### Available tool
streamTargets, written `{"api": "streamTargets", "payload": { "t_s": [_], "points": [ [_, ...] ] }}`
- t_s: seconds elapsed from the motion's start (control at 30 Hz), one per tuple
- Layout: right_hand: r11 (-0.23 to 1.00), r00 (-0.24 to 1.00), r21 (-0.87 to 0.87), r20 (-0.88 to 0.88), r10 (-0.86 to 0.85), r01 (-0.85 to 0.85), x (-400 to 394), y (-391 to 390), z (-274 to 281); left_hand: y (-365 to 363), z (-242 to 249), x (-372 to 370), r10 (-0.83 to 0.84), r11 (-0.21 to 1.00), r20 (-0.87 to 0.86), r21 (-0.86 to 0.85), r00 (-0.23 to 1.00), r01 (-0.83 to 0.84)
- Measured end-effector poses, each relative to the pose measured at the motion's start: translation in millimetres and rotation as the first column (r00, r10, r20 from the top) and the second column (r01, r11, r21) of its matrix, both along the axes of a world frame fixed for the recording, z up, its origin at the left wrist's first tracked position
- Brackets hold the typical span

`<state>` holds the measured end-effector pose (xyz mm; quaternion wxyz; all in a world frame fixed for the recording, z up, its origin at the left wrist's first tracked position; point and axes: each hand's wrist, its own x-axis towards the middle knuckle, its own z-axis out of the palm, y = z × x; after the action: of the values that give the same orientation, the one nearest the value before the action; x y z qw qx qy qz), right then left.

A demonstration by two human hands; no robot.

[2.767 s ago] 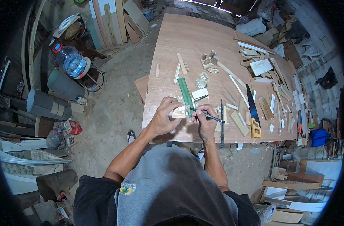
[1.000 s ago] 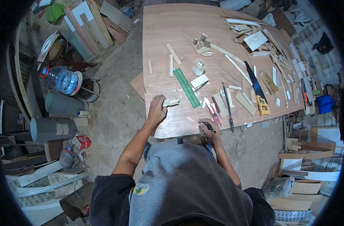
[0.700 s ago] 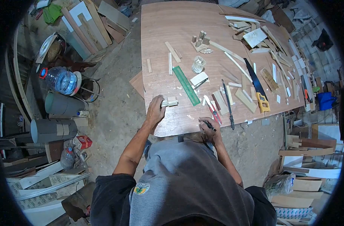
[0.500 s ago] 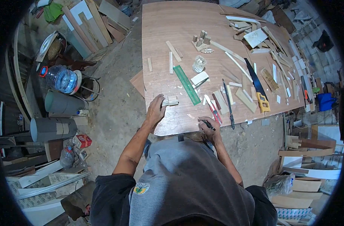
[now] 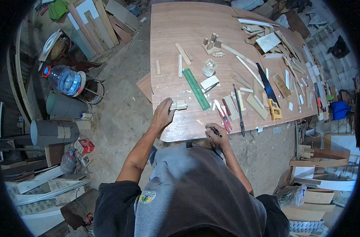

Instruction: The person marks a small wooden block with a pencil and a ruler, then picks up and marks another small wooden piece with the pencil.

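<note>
My left hand [image 5: 163, 115] rests on the plywood table [image 5: 187, 23] near its front left edge, fingers closed on a small pale wood block [image 5: 179, 105]. At the table's front edge my right hand [image 5: 216, 135] grips a dark pen [image 5: 215, 131], its tip pointing up and left. A green ruler [image 5: 196, 89] lies diagonally just beyond the block. Red-handled pliers [image 5: 224, 117] sit between my two hands, a little to the right.
A black hand saw with a yellow handle [image 5: 269, 96], a long dark file [image 5: 239, 110], a glass jar [image 5: 208, 68], and several wood strips and offcuts cover the table's right side. A water jug [image 5: 64, 79], grey pipes [image 5: 53, 132] and boards stand on the floor at left.
Earlier both hands worked together at the ruler, marking the block. My left hand has since drawn the block left, and my right hand has pulled the pen back to the table's front edge.
</note>
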<state>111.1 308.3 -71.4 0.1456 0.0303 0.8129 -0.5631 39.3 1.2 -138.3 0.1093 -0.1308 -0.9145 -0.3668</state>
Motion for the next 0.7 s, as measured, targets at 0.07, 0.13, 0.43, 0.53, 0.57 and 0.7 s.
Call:
{"api": "streamTargets", "payload": {
  "t_s": [0.07,0.13,0.43,0.53,0.57,0.7],
  "points": [
    [1.000,1.000,0.006,0.001,0.015,-0.015,0.0,0.8,-0.3,0.2,1.3,-1.1,0.005,1.000,0.008,0.008,1.000,-0.005],
    [0.999,1.000,0.012,0.001,0.031,-0.031,-0.4,0.7,-1.0,-0.2,3.5,-3.0,0.011,1.000,0.016,0.014,1.000,-0.011],
    [0.998,0.998,0.022,-0.045,0.053,-0.052,0.6,5.7,-18.0,-4.2,8.0,-11.8,-0.002,0.994,0.160,0.111,0.987,-0.015],
    [0.997,0.996,0.007,-0.060,0.072,-0.072,1.2,7.2,-22.1,-5.9,4.3,-14.5,0.000,0.992,0.196,0.123,0.981,-0.025],
    [0.997,0.995,0.018,-0.063,0.075,-0.074,1.5,7.5,-23.4,-6.3,2.1,-15.8,0.005,0.990,0.213,0.136,0.977,-0.034],
    [0.997,0.998,0.039,-0.007,0.061,-0.061,-0.2,7.9,-18.3,-8.3,-2.6,-19.0,0.005,0.988,0.255,0.148,0.967,-0.045]
  ]
}}
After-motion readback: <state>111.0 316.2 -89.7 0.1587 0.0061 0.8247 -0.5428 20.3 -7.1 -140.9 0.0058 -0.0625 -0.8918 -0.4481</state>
